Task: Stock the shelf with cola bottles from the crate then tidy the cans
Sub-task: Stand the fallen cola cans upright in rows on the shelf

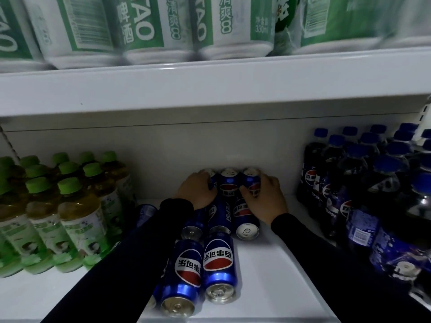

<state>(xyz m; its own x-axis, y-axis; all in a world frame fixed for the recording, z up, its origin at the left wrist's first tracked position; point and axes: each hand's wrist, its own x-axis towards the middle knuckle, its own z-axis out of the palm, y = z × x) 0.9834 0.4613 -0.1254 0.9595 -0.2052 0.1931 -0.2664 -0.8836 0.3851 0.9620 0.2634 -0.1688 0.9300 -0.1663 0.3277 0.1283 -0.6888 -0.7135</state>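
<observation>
Several blue cola cans stand in rows on the white shelf (268,264). At the back three cans stand side by side. My left hand (196,188) grips the left back can (211,174). My right hand (268,197) wraps the right back can (250,177), and the middle back can (229,180) stands between them. Nearer to me are more cans, among them two front cans (182,273) (219,264) with silver tops. Cola bottles (363,180) with blue caps fill the shelf's right side.
Green-capped tea bottles (70,213) crowd the left side of the shelf. Above, a white shelf board (210,89) carries shrink-wrapped green and white beer cans (144,26). A lone blue can (145,212) stands behind my left sleeve.
</observation>
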